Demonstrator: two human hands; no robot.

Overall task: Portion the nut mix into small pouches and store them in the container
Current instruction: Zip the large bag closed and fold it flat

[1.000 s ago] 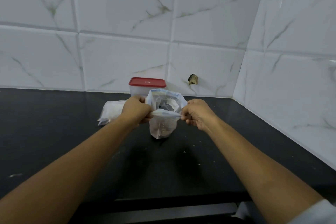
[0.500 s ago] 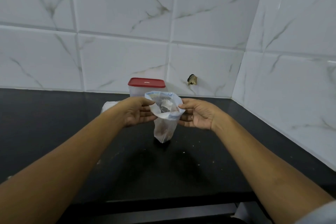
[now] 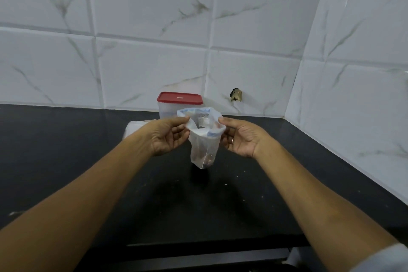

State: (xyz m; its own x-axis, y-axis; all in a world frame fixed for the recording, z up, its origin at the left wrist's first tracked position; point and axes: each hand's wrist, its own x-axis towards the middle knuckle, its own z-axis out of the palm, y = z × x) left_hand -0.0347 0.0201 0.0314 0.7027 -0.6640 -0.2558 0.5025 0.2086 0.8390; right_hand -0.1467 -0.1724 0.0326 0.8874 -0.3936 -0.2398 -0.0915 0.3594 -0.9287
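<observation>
Sleeve: pale cuff on the right forearm, at the nearest edge of the view.
Countertop: black, with a few pale crumbs scattered in front of the pouch.
Left hand: palm turned up and inward. The thumb and curled fingers pinch the left side of the pouch rim, so the gap is narrow and closed on plastic.
Right hand: mirrors the left. The thumb sits on top of the rim with the fingers folded beneath it, gripping the right side. A ring shows on one finger.
Zip pouch: clear plastic with a blue strip at the mouth, held upright between the two hands. The mouth is spread open. A small brownish amount sits at the bottom. Whether the base touches the countertop cannot be told.
White plastic bag: lies on the countertop behind the left hand, mostly hidden. Its contents cannot be seen.
Container: translucent box against the wall, just behind the pouch, with its red lid on.
Tiled wall: white marble-pattern tiles, with a small broken hole to the right of the container.
Progress: judged early. One pouch is open and barely filled. Sealing, the further portions, opening the container and stowing all appear to remain.
</observation>
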